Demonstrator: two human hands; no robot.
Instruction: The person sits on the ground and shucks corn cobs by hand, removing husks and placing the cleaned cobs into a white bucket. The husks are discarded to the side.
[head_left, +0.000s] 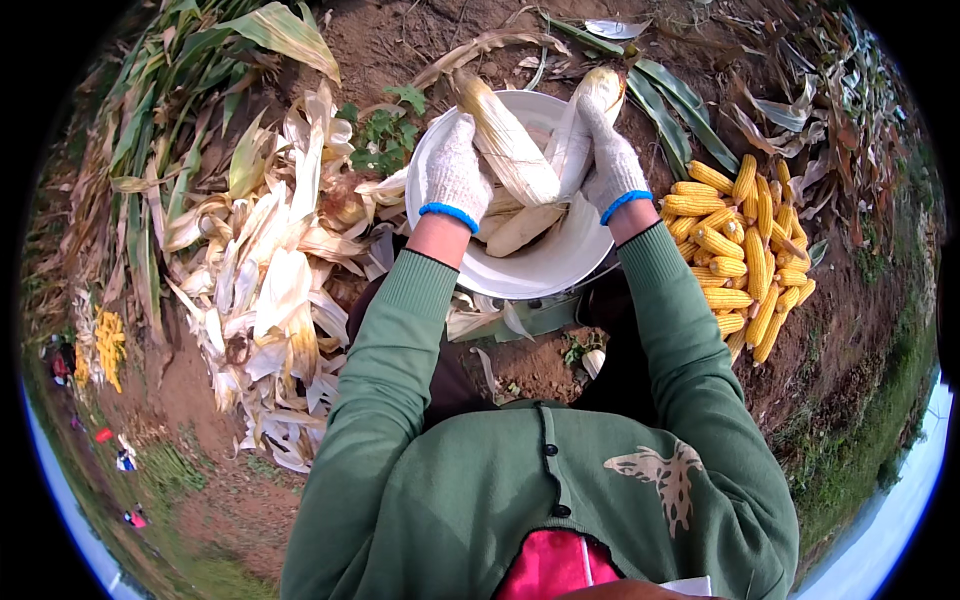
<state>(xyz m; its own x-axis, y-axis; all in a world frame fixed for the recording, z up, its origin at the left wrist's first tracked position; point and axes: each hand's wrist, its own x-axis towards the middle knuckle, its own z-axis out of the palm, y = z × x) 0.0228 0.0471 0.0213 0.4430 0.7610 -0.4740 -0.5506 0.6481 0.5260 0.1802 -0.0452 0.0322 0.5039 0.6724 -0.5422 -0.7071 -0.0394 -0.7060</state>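
Note:
A white basin (525, 277) stands between my knees with several unhusked ears of corn inside, one lying low in it (523, 230). My left hand (454, 169), in a white knit glove with a blue cuff, is at the basin's left side against a husked-over ear of corn (514, 146) that slants across the basin; its fingers are partly hidden. My right hand (611, 161), gloved alike, grips another ear in its husk (600, 94) at the right rim, where some yellow kernels show at the top end.
A large heap of stripped corn husks (285, 300) lies to the left. Bare yellow corn cobs (742, 247) are piled at the right. Corn stalks and leaves (172, 97) lie at the upper left, dry leaves (840, 112) at the upper right. A small green plant (382, 135) grows beyond the basin.

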